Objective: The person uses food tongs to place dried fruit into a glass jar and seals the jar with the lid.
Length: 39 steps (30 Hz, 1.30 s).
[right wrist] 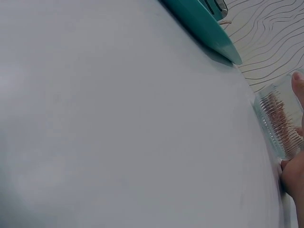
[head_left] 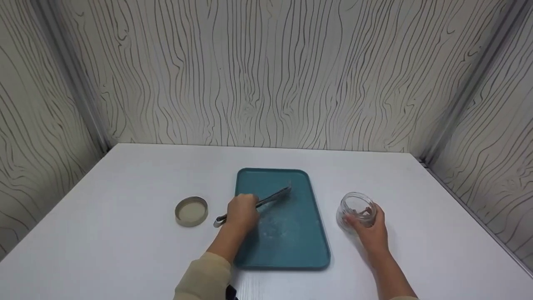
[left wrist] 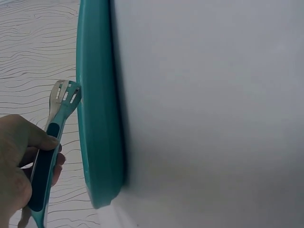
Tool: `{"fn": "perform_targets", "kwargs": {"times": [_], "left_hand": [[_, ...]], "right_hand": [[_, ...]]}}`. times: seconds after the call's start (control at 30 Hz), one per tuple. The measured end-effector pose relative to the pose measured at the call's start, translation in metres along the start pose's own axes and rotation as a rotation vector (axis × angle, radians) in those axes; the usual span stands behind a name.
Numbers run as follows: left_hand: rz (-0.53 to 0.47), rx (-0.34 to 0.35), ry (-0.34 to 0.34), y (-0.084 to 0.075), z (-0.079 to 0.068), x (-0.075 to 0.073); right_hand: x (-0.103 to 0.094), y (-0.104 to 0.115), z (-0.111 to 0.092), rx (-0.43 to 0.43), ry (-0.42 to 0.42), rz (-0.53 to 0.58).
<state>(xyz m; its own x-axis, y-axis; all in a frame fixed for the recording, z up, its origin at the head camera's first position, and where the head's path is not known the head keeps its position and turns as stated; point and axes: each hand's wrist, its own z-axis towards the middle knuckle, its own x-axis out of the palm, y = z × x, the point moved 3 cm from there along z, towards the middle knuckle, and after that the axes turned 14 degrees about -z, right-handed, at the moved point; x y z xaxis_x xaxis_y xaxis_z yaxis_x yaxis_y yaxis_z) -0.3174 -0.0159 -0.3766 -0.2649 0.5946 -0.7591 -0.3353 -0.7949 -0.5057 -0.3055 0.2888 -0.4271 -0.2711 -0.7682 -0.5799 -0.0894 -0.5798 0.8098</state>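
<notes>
My left hand (head_left: 242, 212) grips a pair of metal tongs (head_left: 275, 196) by the middle, over the teal tray (head_left: 287, 248). In the left wrist view the tongs (left wrist: 46, 166) show dark grip panels and slotted, fork-like ends, which overlap the tray's rim in that view. On the right, my right hand (head_left: 373, 235) holds a clear glass jar (head_left: 344, 208) round its side, thumb at the near side. The jar has no lid on, and its mouth faces up, slightly tilted. Reddish-brown pieces lie inside the ribbed jar (right wrist: 280, 118) in the right wrist view.
A round beige lid (head_left: 191, 212) lies on the white table (head_left: 125, 233), left of the tray, its hollow side up. Wood-grain panels (head_left: 266, 75) stand behind the table and on both sides. The tray has a raised rim.
</notes>
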Motion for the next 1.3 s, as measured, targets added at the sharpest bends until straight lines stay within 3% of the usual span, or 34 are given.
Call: {"fn": "perform_targets", "kwargs": {"times": [0.77, 1.0, 1.3], "left_hand": [[-0.074, -0.03, -0.04, -0.004, 0.001, -0.011], [-0.153, -0.072, -0.034, -0.013, 0.004, -0.018], [-0.165, 0.077, -0.113, -0.032, 0.01, -0.033]], "right_hand": [[-0.001, 0.0, 0.0, -0.021, -0.009, 0.008], [-0.001, 0.0, 0.0, -0.023, -0.011, 0.008], [0.0, 0.001, 0.0, -0.022, -0.01, -0.005]]}}
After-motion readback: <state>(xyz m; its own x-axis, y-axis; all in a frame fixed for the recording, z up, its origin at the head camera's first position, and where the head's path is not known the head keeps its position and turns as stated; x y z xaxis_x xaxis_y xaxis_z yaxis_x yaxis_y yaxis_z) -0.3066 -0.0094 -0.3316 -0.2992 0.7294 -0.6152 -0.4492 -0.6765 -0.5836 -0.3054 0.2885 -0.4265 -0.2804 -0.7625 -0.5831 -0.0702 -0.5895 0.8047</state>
